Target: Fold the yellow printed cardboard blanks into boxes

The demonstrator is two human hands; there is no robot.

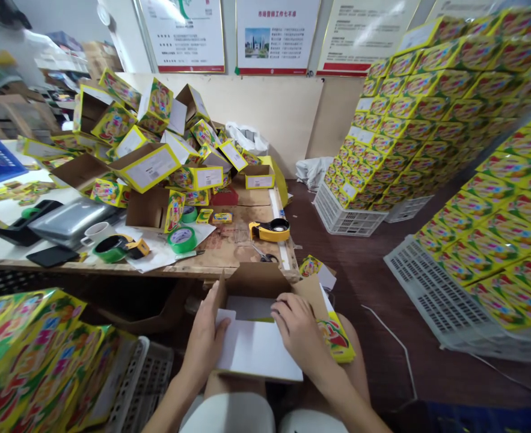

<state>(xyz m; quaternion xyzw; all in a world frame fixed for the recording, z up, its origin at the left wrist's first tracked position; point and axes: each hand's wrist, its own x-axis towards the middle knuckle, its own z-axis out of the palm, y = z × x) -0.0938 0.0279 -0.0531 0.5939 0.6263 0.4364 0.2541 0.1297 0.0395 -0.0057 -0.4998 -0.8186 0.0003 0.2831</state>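
Note:
A cardboard box (260,349) with a white front panel and brown inner flaps rests on my lap, its top open toward me. My left hand (207,331) is wrapped round its left side, thumb over the white panel. At the right side, my right hand (299,328) lies over the edge with curled fingers reaching into the opening; what its fingertips touch is partly hidden. Beneath my right forearm, a yellow-green printed panel (335,340) shows.
Ahead, a worktable (229,240) holds a heap of printed boxes (150,162), a yellow tape dispenser (270,230), scissors (265,255) and green tape (182,239). Stacked cartons (409,120) stand right on white crates (350,210). More cartons (35,355) fill a crate at left.

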